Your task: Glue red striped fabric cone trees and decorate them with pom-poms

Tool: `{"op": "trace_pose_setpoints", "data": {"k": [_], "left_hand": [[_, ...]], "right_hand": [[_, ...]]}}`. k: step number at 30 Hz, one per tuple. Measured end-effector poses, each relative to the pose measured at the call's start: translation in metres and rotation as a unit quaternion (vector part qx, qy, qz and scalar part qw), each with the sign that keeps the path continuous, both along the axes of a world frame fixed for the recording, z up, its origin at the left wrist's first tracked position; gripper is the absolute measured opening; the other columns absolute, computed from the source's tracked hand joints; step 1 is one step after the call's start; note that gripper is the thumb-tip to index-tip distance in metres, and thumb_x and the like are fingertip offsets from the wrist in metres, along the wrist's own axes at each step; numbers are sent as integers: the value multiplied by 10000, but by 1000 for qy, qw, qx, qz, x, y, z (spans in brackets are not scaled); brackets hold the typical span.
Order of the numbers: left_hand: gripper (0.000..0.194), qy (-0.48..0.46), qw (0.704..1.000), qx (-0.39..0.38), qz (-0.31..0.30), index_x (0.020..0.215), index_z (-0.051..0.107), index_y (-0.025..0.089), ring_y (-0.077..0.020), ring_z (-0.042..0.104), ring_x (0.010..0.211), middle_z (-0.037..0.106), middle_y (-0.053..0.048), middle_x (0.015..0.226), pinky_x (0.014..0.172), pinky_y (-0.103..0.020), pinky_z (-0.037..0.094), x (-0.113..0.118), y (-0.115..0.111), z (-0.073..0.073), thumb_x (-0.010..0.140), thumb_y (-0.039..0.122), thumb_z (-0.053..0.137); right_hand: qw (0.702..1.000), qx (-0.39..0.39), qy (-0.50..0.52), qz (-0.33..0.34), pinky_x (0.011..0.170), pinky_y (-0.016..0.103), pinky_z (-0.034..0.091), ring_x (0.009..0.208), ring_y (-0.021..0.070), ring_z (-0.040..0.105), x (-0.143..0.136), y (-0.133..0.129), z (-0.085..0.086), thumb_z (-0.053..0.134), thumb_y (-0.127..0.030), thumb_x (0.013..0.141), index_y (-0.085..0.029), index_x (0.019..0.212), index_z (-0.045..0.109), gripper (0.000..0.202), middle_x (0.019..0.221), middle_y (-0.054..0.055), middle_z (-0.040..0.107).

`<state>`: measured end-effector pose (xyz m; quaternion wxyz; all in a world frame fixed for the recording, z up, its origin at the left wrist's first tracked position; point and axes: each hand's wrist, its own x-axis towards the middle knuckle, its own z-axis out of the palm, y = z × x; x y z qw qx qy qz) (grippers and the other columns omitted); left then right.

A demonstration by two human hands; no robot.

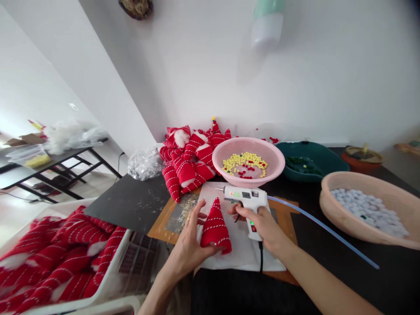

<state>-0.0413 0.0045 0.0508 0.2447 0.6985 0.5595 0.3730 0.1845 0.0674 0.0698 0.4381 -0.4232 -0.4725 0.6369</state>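
A red cone-shaped hat (215,229) with white stitched stripes stands point up over the white sheet (241,256). My left hand (192,240) is wrapped round its left side and base, thumb across the lower front. Just right of the hat, my right hand (260,223) grips a white glue gun (247,197) by its handle, nozzle pointing left above the hat's tip. A long clear glue stick (323,225) runs out of the gun's back. Behind the gun, a pink basket (278,164) holds small yellow and red balls.
Red striped hats (187,166) are piled behind, beside a crumpled clear bag (145,164). At right are a green tray (339,163), a peach basket (324,197) of white balls and a brown pot (362,161). A white crate (114,271) of red striped pieces stands lower left.
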Motion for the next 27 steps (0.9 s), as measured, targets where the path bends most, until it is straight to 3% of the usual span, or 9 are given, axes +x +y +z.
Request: {"op": "trace_pose_setpoints", "data": {"k": [6, 20, 24, 27], "left_hand": [[1189, 3, 999, -37, -38, 1595, 153, 355, -286, 533, 1266, 462, -131, 1506, 1054, -508, 481, -2, 9, -2, 639, 80, 805], [1012, -81, 995, -45, -20, 1526, 314, 310, -303, 576, 1284, 495, -130, 1487, 1018, -472, 540, 1, 7, -18, 662, 99, 796], [998, -56, 998, -29, -9, 1515, 348, 295, -320, 566, 1301, 536, -128, 1465, 1066, -517, 494, 1, 6, -18, 640, 59, 765], [978, -52, 998, -27, -7, 1515, 349, 296, -331, 565, 1302, 534, -137, 1463, 1064, -526, 490, 1, 4, -18, 659, 66, 761]], "right_hand": [[999, 12, 8, 39, 958, 419, 513, 1058, 290, 692, -20, 9, -5, 703, -367, 839, -180, 1043, 768, 284, 1033, 88, 788], [999, -15, 16, 40, 997, 468, 513, 1108, 312, 706, -22, 7, -6, 722, -374, 807, -210, 1022, 753, 273, 1065, 83, 792], [999, -10, 7, 41, 951, 431, 528, 1067, 290, 703, -21, 7, -8, 708, -375, 820, -202, 1039, 749, 282, 1056, 84, 787], [999, 8, -16, 43, 862, 385, 536, 945, 259, 702, -14, 4, -5, 682, -384, 838, -183, 951, 744, 238, 956, 80, 776]]}}
